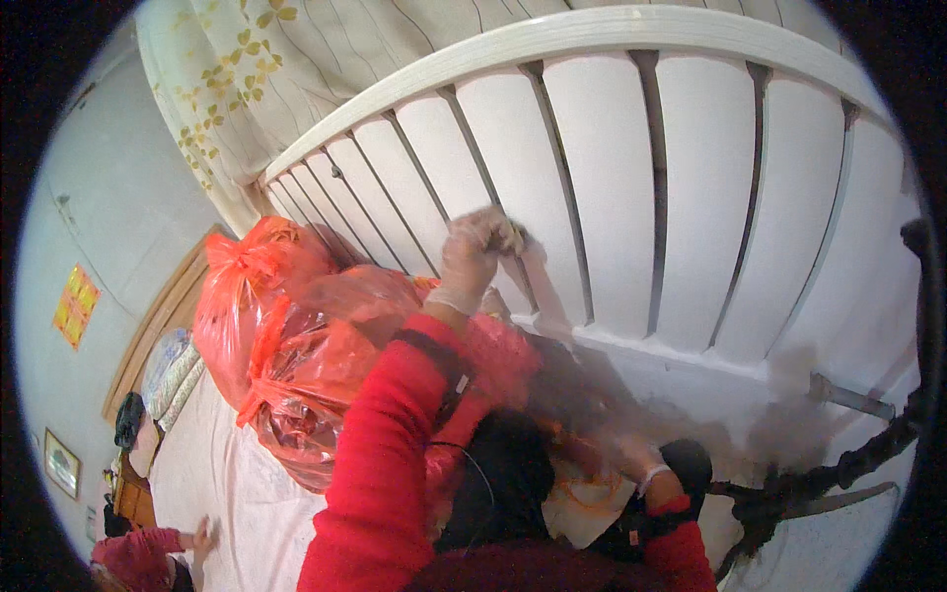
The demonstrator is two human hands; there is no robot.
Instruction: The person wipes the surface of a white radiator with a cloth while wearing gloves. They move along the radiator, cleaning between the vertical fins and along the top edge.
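My left hand (478, 247), in a thin see-through glove, is raised against the white slats of a radiator (602, 178). Its fingers are closed, and a small pale yellowish thing shows at the fingertips, too blurred to name. Low down and to the right, my right hand (636, 459), also gloved, is smeared by motion. Beside it lie some thin orange strands (589, 491), and its fingers cannot be made out. Both forearms wear fuzzy red sleeves. Left of my left arm bulge several red plastic bags (316, 370), tied at the top.
A bed (222, 444) with a light sheet lies at the left, with a wooden headboard (158, 321) beyond. A patterned curtain (296, 69) hangs behind the radiator. A pipe (853, 397) juts out at right near a dark bent bar (878, 449). Another person's hand (202, 538) rests at lower left.
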